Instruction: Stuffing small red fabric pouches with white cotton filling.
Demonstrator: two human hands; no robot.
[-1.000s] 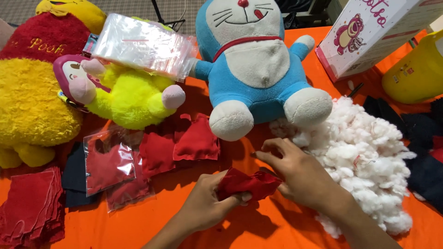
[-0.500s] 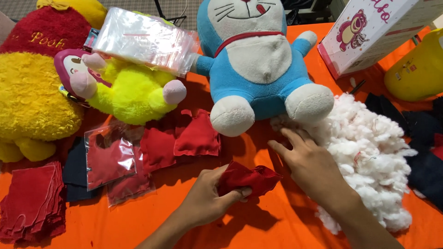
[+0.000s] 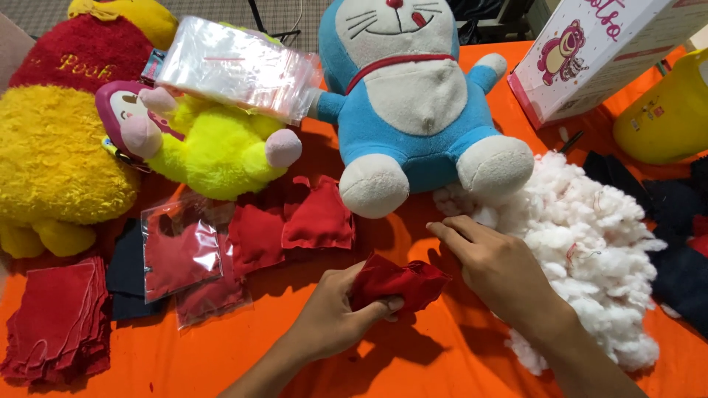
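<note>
My left hand [image 3: 335, 317] grips a small red cloth pouch [image 3: 402, 284] just above the orange table cover [image 3: 442, 368]. My right hand [image 3: 501, 269] lies flat beside it, fingers stretched toward the edge of a heap of white stuffing [image 3: 590, 236], holding nothing. Two more red pouches [image 3: 317, 217] lie behind the left hand. A blue and white cat plush [image 3: 413, 103] sits upright just past both hands.
A yellow and red bear plush [image 3: 51, 147] and a neon yellow plush [image 3: 214, 151] lie at the left, with clear plastic bags [image 3: 236, 66] on top. Bagged red cloth [image 3: 181, 254], a stack of red squares [image 3: 59, 317], a white box [image 3: 605, 51], a yellow container [image 3: 667, 118], dark cloth [image 3: 682, 250].
My right hand has let go of the red pouch and moved right toward the stuffing. My left hand keeps hold of the pouch.
</note>
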